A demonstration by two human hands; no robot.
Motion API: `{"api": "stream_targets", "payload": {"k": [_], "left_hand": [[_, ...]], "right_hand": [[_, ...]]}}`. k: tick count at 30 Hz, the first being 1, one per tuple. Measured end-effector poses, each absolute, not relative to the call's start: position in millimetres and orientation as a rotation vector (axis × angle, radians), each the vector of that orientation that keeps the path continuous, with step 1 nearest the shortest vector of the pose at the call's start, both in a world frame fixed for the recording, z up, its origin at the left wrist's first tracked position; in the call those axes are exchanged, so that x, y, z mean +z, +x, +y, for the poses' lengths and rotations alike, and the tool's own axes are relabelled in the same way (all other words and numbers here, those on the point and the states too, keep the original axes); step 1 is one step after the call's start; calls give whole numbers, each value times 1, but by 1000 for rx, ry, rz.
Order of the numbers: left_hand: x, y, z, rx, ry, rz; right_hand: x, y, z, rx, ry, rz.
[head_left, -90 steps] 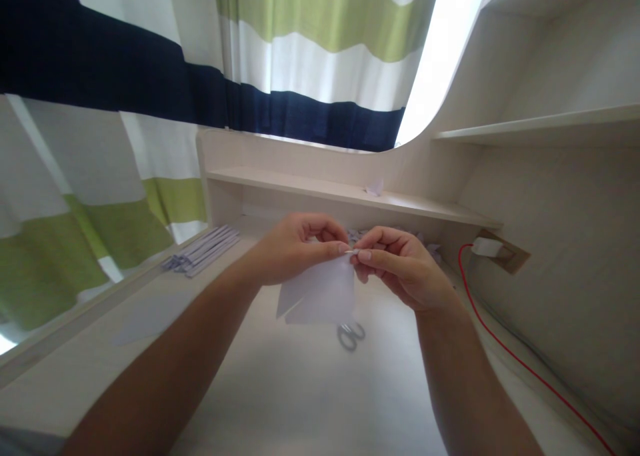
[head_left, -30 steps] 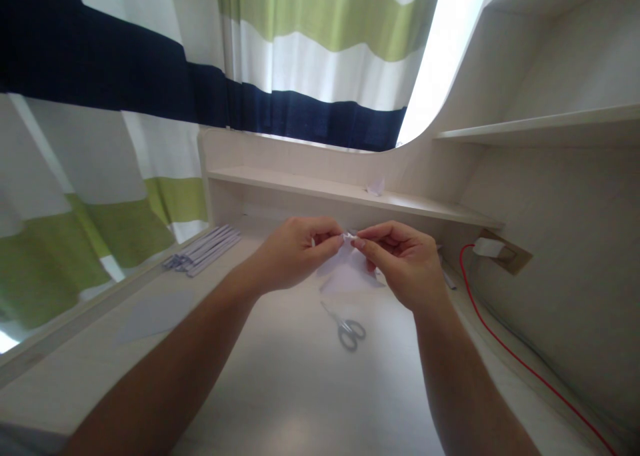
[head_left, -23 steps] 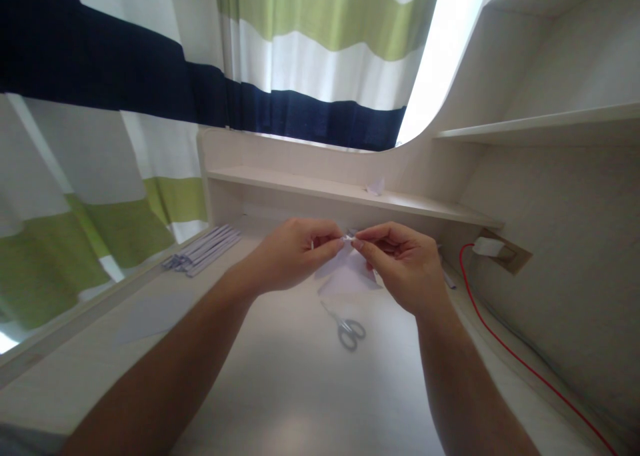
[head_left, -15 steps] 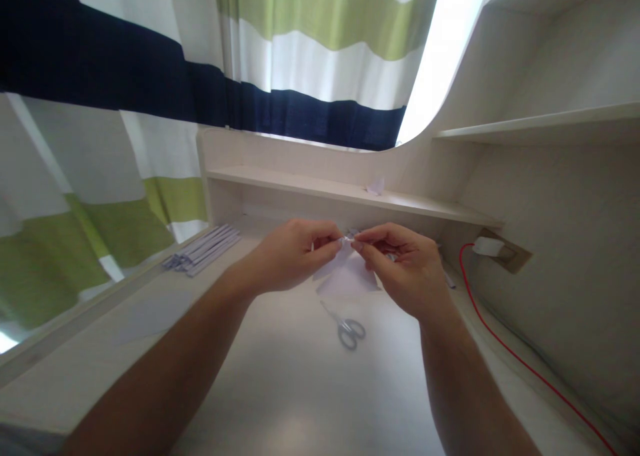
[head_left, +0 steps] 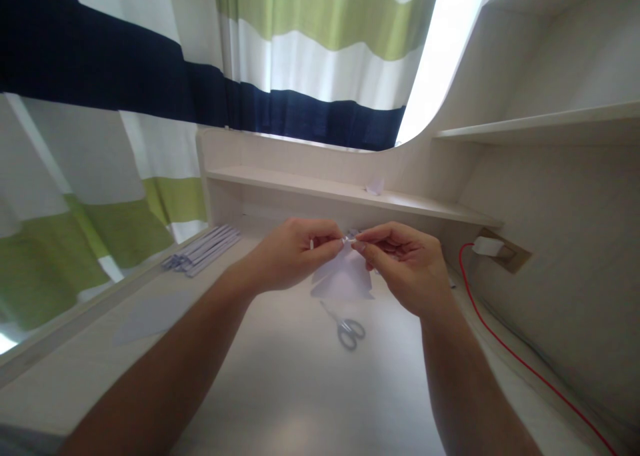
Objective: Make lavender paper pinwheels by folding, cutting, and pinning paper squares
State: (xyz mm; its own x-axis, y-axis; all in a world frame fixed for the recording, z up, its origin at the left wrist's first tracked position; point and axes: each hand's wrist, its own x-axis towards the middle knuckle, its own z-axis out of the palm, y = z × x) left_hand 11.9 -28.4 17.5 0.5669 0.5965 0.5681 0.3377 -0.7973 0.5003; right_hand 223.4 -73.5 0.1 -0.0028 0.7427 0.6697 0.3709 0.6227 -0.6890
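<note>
Thumb and fingers of my left hand (head_left: 295,255) pinch the top of a folded piece of white paper (head_left: 344,277). From the other side my right hand (head_left: 403,263) pinches the same top, its fingertips almost touching those of the left. Below the fingers the paper widens into flaps that hang over the desk. The exact fold between the fingertips is too small to make out. Just in front of the paper lies a pair of scissors (head_left: 350,333) with grey handles, its blades pointing away and to the left.
Rolled paper sticks (head_left: 203,249) lie bundled at the desk's left edge, with a flat white sheet (head_left: 153,315) nearer. A small paper piece (head_left: 374,187) stands on the back shelf (head_left: 310,186). A red cable (head_left: 520,353) runs from a white plug (head_left: 487,246) along the right side.
The hanging paper has turned slightly, its lower edge shifting a little left and down. Both hands keep their pinch, the right moving only slightly.
</note>
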Motion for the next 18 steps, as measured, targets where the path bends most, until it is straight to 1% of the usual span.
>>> {"api": "stream_targets", "payload": {"k": [18], "left_hand": [[18,5,-27,854,2582,753]], "right_hand": [[10,231,-84,132,-1035,-1879]]}}
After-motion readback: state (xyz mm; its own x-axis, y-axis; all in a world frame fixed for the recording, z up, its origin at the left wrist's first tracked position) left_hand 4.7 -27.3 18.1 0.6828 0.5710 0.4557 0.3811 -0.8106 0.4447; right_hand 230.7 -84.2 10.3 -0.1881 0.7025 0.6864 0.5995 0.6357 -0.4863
